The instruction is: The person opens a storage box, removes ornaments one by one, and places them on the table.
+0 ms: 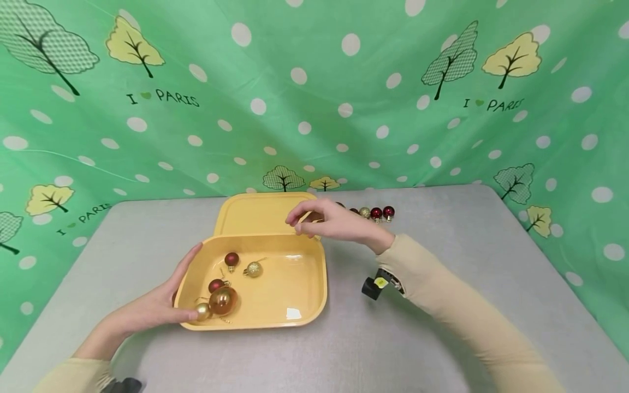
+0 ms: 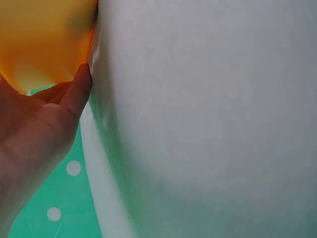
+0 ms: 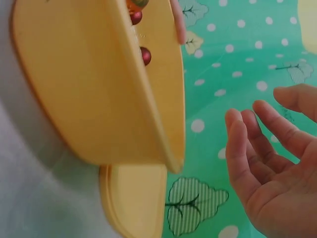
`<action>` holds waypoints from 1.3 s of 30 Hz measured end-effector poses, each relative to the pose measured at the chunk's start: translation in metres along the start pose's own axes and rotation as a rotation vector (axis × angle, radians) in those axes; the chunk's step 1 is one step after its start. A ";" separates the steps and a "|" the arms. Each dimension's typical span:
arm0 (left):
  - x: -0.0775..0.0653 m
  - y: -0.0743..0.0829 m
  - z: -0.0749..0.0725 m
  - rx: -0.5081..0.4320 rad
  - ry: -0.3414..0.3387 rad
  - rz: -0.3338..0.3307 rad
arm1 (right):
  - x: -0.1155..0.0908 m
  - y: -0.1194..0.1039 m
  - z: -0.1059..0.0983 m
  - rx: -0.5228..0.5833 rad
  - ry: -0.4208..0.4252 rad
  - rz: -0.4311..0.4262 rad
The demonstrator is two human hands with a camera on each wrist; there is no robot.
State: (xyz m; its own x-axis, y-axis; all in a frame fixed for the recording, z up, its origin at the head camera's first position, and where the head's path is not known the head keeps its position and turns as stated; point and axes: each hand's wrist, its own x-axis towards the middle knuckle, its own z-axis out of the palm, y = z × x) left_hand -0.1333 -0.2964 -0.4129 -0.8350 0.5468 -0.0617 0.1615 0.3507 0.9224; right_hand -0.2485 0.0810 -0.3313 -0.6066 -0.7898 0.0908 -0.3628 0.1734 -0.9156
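Observation:
My left hand (image 1: 154, 303) grips the left end of a yellow plastic box (image 1: 275, 325), thumb by the front corner and fingers along the side. Inside, toward the left, lie a large amber bauble (image 1: 223, 301), a small gold bauble (image 1: 202, 311), a glittery gold bauble (image 1: 253, 269) and dark red baubles (image 1: 232, 259). Over the back right rim hovers my right hand (image 1: 331, 220), its fingers loosely bent; the right wrist view shows nothing between them. A flat yellow lid (image 1: 260, 213) lies behind the box, partly covered by the right hand.
At the back of the grey table (image 1: 442, 245), a row of small baubles, dark red (image 1: 389, 211) and glittery gold (image 1: 364, 212), is partly hidden by the right hand. A green dotted cloth (image 1: 314, 109) hangs behind and at the sides. A black wrist camera (image 1: 372, 288) hangs beneath the right wrist.

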 end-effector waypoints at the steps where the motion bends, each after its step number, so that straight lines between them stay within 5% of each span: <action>1: 0.000 0.000 0.000 -0.002 0.000 0.002 | 0.003 -0.001 0.002 -0.005 -0.015 -0.009; 10: -0.001 0.003 0.000 0.001 -0.003 0.016 | 0.028 -0.010 0.025 -0.057 -0.106 -0.110; 24: 0.003 0.000 -0.002 0.045 0.008 -0.009 | 0.061 -0.006 0.055 0.007 -0.195 -0.139; 32: 0.000 0.003 -0.001 0.048 0.008 -0.020 | 0.075 -0.009 0.075 -0.006 -0.324 -0.121; 39: -0.001 0.002 -0.002 0.045 0.008 -0.013 | 0.083 0.001 0.093 -0.045 -0.523 -0.172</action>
State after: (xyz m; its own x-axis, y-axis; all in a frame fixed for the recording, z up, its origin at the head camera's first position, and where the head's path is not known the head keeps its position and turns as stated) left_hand -0.1330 -0.2975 -0.4107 -0.8413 0.5360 -0.0704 0.1737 0.3914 0.9037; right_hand -0.2335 -0.0395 -0.3607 -0.1078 -0.9940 0.0200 -0.4620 0.0323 -0.8863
